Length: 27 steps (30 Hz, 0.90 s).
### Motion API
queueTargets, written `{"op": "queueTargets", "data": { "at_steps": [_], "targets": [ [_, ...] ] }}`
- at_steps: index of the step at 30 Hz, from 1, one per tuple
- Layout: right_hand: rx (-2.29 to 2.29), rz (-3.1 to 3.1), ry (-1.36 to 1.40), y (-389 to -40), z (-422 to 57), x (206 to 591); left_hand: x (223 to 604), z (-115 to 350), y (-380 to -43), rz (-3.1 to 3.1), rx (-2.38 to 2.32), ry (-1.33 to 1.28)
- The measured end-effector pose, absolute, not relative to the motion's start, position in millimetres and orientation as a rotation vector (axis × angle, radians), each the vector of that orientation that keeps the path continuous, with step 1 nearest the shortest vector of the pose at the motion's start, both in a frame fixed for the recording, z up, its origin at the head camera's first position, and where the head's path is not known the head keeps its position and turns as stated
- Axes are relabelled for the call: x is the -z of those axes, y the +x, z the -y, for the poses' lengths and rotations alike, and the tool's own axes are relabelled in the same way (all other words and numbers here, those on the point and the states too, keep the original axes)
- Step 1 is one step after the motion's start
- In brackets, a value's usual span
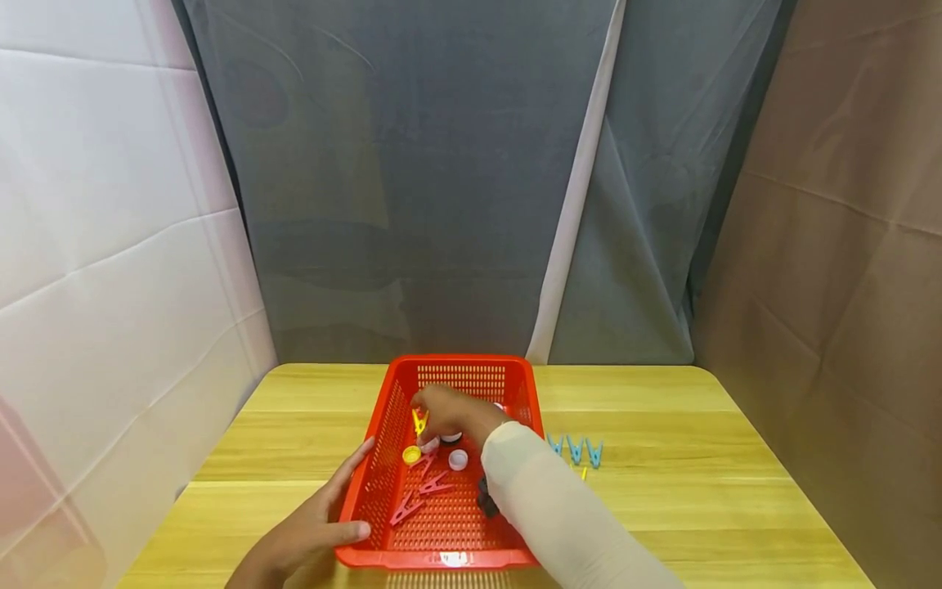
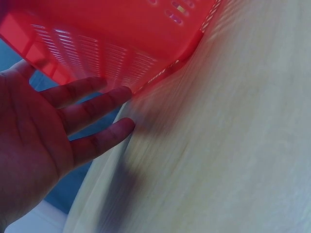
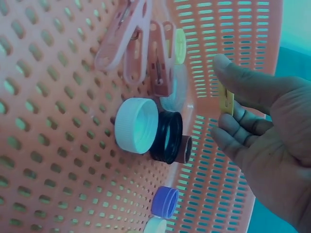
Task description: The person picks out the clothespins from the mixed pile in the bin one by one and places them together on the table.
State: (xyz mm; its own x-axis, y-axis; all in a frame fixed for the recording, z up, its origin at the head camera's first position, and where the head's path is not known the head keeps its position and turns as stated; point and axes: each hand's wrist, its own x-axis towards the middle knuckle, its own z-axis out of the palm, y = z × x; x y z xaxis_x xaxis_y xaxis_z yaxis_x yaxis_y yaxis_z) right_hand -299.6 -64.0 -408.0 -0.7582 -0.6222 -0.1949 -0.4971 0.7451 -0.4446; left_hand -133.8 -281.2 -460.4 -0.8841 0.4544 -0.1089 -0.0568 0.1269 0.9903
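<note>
My right hand point(image 1: 444, 409) is inside a red plastic basket point(image 1: 356, 483), pinching a yellow clothespin point(image 1: 419, 422) between thumb and fingers. In the right wrist view the yellow clothespin point(image 3: 225, 99) is partly covered by the fingers. With its fingers extended, my left hand point(image 1: 312, 523) rests against the basket's left side; the left wrist view shows the palm and spread fingers beside the basket wall point(image 2: 92, 53). On the basket floor lie pink clothespins point(image 1: 405, 509), a white bottle cap point(image 1: 458, 460), a yellow cap point(image 1: 411, 455), a black cap point(image 3: 167, 137) and a purple cap point(image 3: 165, 202).
Blue clothespins point(image 1: 575, 450) lie in a row on the wooden table point(image 1: 677, 491), right of the basket. Something yellow point(image 1: 584, 474) shows below them, mostly hidden by the right sleeve point(image 1: 559, 507). A grey curtain point(image 1: 441, 204) hangs behind the table.
</note>
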Motion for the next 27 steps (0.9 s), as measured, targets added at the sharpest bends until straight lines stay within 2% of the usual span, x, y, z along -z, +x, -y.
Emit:
{"op": "queueTargets", "data": {
  "at_steps": [10,18,27],
  "targets": [
    [0.670,-2.633,-0.943,-306.9,55.5,393.8,459.4,281.3,-133.9,-2.030,-1.808,0.401],
    [0.856,-2.599,-0.843,-298.2,40.4,363.1,459.6,282.5,-132.4,-2.028,-1.801,0.421],
    [0.865,-2.619,-1.012,-284.4,13.0,324.0,454.2,282.0,-135.7,-2.011,-1.817,0.528]
  ]
}}
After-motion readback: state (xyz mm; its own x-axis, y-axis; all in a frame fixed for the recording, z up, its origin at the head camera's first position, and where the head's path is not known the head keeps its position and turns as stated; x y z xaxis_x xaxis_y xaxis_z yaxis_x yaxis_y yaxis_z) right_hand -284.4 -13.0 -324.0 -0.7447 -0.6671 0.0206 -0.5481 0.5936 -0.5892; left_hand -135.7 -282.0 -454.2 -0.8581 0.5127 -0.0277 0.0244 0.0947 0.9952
